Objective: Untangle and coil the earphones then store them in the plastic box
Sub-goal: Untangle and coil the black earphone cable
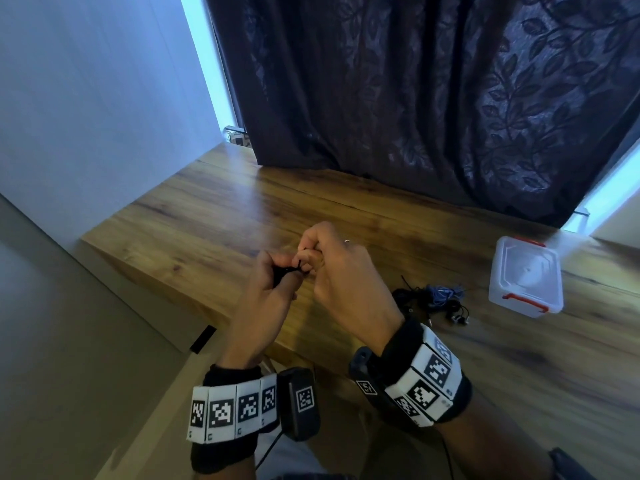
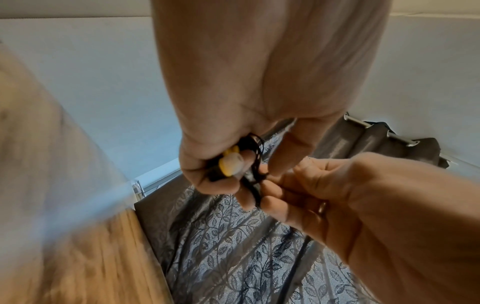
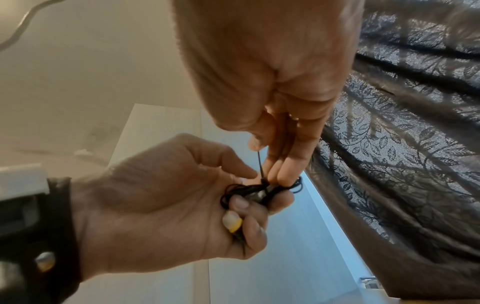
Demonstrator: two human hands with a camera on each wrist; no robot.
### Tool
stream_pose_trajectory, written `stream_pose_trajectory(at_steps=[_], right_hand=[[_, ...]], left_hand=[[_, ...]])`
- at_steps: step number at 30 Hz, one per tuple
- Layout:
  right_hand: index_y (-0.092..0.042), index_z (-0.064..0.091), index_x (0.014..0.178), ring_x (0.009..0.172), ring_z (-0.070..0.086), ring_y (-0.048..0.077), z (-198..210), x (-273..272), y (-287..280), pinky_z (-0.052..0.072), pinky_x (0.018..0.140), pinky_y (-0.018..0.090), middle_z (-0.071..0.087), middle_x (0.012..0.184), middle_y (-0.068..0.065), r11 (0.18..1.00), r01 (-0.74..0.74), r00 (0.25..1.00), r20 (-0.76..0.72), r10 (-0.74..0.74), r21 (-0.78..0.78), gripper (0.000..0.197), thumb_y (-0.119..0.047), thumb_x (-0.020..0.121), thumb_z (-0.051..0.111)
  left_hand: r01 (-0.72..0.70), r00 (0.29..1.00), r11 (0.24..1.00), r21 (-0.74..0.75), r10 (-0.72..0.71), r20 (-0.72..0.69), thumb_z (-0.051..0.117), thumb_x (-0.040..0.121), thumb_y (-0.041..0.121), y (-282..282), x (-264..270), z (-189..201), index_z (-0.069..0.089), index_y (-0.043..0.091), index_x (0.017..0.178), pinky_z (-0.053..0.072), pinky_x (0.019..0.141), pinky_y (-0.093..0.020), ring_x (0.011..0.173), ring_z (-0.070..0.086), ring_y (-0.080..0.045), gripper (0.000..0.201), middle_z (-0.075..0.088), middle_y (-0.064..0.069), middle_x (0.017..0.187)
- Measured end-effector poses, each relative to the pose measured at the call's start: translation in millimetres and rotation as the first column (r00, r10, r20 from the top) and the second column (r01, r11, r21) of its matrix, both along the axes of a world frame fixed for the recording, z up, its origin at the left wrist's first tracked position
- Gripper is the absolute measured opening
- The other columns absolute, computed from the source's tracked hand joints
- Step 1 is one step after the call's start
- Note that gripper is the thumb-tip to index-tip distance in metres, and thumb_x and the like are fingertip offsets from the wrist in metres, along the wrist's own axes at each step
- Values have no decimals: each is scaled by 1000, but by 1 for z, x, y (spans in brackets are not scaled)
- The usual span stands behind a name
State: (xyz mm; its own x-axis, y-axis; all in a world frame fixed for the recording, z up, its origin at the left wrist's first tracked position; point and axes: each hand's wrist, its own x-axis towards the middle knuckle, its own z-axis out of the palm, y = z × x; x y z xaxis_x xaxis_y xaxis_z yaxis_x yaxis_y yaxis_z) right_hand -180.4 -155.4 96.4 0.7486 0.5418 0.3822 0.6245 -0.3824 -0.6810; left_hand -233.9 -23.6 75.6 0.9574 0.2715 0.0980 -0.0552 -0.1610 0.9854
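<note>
Above the wooden table [image 1: 214, 209], both hands work on black earphones [image 1: 282, 273]. My left hand [image 1: 277, 282] grips the bunched cord [image 2: 255, 170] in curled fingers, with a yellow-and-white earbud [image 2: 230, 163] showing against the palm. My right hand [image 1: 308, 263] pinches one black strand [image 3: 260, 164] that runs up out of the bundle [image 3: 252, 191]. Here the earbud [image 3: 232, 223] sits under the left fingers. The clear plastic box [image 1: 526, 275] with red clips stands on the table to the right, apart from both hands.
A tangle of other black and blue earphones [image 1: 433, 301] lies on the table between my right wrist and the box. A dark leaf-patterned curtain [image 1: 415, 98] hangs behind the table. The table's left edge [image 1: 114, 258] is close to my left hand.
</note>
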Motion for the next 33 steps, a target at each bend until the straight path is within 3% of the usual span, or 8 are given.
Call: stream_pose_trajectory(at_steps=[4,9,13,18,23,28,30,33], right_hand=[[-21,47,101,75,62,18,7,-4,0,56,63,43,60,88,1,1000,4,1000,3,-4,20,7,-25,95,46],[-17,50,89,80,50,16,10,3,3,51,67,42,53,88,-2,998,51,997,54,-52,28,28,7,81,62],[-12,53,87,78,53,19,9,9,3,51,63,39,55,83,1,992,58,998,1,-58,115,27,14,80,58],[-21,63,98,82,64,8,6,15,-7,61,71,35,64,88,-7,987,34,973,-230,3,158,12,-10,98,61],[-25,67,99,96,57,7,3,14,-14,53,87,35,60,92,-18,1000,-10,986,-167,14,24,9,-19,93,70],[-17,59,92,90,54,16,5,11,-13,51,78,37,60,91,-1,995,19,988,-152,-4,100,12,-5,93,63],[-13,55,91,83,52,15,5,10,-13,48,68,28,57,88,1,991,24,988,-157,-4,130,16,2,91,61],[-10,53,89,80,50,14,1,8,-14,43,60,16,54,87,4,985,54,989,-146,-30,161,22,11,85,58]], left_hand=[[4,998,992,126,-11,55,61,95,29,1,1,-3,56,12,102,49,75,-35,84,61,-11,19,62,2,92],[13,998,994,110,-20,59,56,87,45,-5,1,-5,55,16,91,47,73,-40,76,56,-13,30,59,7,81],[6,998,994,114,-12,58,54,90,37,-8,8,-6,52,17,88,47,71,-40,75,55,-15,20,58,1,79],[-1,998,996,94,-5,64,56,98,14,-9,10,-10,52,12,86,43,62,-15,63,56,4,13,62,18,63],[11,995,995,98,-20,96,57,98,22,-8,10,-11,53,9,89,42,65,-26,66,55,-4,16,59,12,69],[62,991,995,73,-70,113,55,98,20,-12,8,-9,57,6,96,43,65,-18,68,56,0,14,61,17,70],[70,988,994,86,-81,128,55,98,17,-13,8,-8,57,6,94,42,63,-17,65,54,-1,13,60,15,67],[73,988,989,128,-89,127,57,99,19,-18,10,-8,55,17,87,43,62,-29,66,52,-8,12,56,12,68]])
